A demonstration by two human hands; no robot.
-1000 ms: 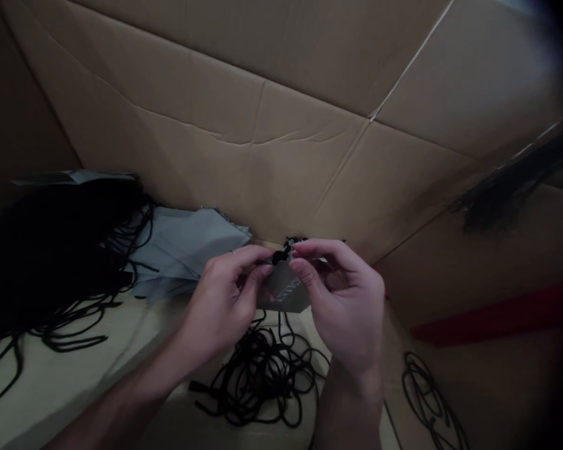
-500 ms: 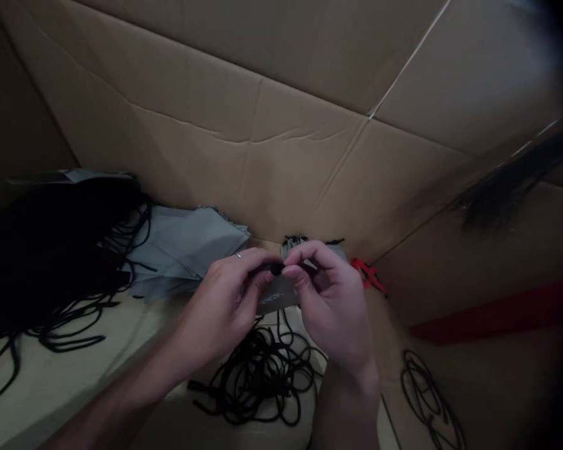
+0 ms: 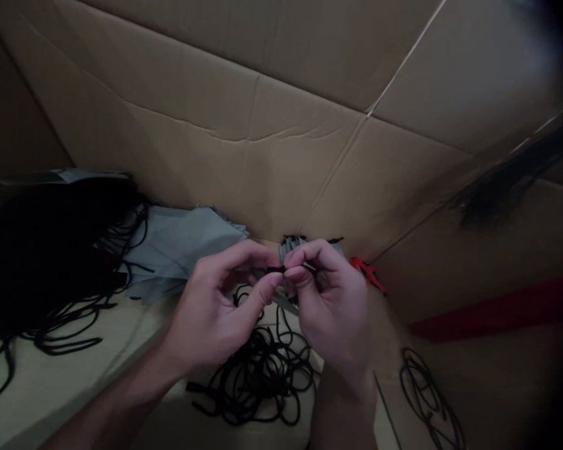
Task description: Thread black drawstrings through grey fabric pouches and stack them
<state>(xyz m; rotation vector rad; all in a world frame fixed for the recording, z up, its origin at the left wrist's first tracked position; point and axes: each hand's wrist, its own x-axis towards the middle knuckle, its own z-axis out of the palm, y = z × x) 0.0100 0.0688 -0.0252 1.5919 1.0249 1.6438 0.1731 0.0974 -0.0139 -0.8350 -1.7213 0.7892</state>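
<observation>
Close together in the middle, my two hands meet at a short dark bit of black cord [image 3: 276, 270]. My right hand [image 3: 331, 300] pinches it between thumb and forefinger. The thumb and forefinger of my left hand [image 3: 220, 306] close on its other side, the rest of that hand curved. A thin grey edge shows under the fingertips, mostly hidden by the hands. Below them a tangle of black cord [image 3: 263, 381] lies on the pale surface [image 3: 136, 387]. Just behind the right fingers stands a bundle of grey pieces with black ends [image 3: 291, 242].
A big heap of black cords [image 3: 51, 250] fills the left, beside a stack of grey flat sheets [image 3: 182, 234]. Red-handled scissors [image 3: 368, 274] lie right of my hands. A looped dark cord [image 3: 429, 400] is at lower right. Cardboard walls [image 3: 216, 94] enclose the space.
My left hand has shifted slightly left and its fingers have spread more around the black cord. The grey piece beneath has tilted, showing only a thin edge. My right hand has barely moved.
</observation>
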